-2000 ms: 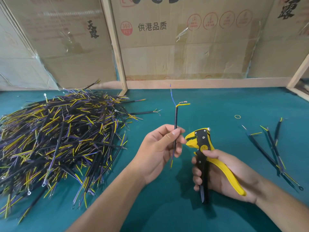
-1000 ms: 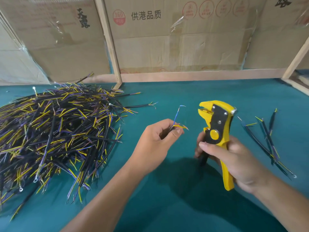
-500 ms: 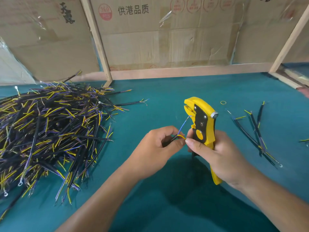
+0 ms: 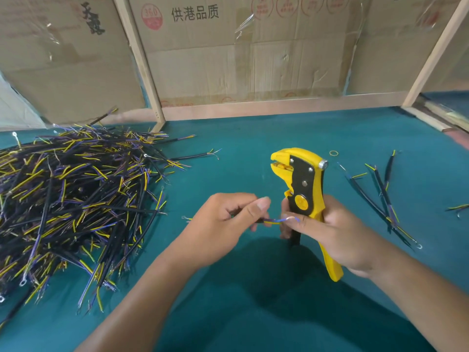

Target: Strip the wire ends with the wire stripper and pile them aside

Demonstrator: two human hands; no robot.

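Beyond both hands the teal tabletop (image 4: 253,138) runs bare to a wooden rail (image 4: 279,107) and the cardboard panels (image 4: 241,59) that wall off its far edge; a slanted wooden post (image 4: 138,59) stands to the far left of the hands and another (image 4: 431,52) to the far right. Between the hands and the rail there is open felt, and a wide bare stretch also lies on the near side under the forearms.

The left hand (image 4: 225,224) has its fingers curled, with thumb and forefinger pinching a short black wire (image 4: 269,221). The wire's blue and yellow cores stick out to the right, bridging the small gap between the hands. The right hand (image 4: 330,227) is wrapped around the handles of the yellow and black wire stripper (image 4: 304,186), which stands upright with its head above the hand and its toothed jaws facing left, apart, holding nothing. The right thumb and fingertip also meet the tip of the wire cores, just below the stripper's head.

To the left of the left hand, near it, spreads a large pile of wires (image 4: 76,199), black with yellow and purple ends, reaching to the tabletop's left border. To the right of the right hand, a little apart, lies a small group of wires (image 4: 380,196), and a tiny yellow ring (image 4: 334,153) lies beyond the stripper's head.
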